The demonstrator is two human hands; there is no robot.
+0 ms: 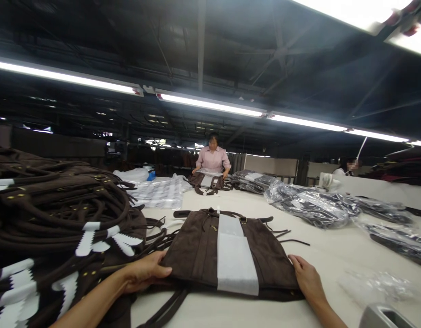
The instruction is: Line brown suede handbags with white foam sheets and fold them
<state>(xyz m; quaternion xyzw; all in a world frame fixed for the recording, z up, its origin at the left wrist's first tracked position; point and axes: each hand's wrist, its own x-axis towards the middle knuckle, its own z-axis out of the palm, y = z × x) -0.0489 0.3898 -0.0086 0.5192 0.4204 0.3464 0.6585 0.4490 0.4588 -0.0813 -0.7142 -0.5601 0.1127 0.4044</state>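
A dark brown handbag (196, 259) lies flat on the pale table before me, with a white paper band (235, 259) wrapped around its middle. Its straps and a buckle show along the far edge, and handles hang out at the lower left. My left hand (147, 271) grips the bag's near left corner, thumb on top and fingers underneath. At the near right side, my right hand (307, 278) holds the edge, its thumb and fingers closed on the corner.
A tall pile of brown bags (60, 205) with white-wrapped handles crowds the left. Plastic-wrapped bags (312, 207) lie on the right, near crumpled clear plastic (377, 287) and a grey device (384, 316). Across the table (265, 205), a person (213, 158) handles another bag. Flat plastic sleeves (159, 193) lie back left.
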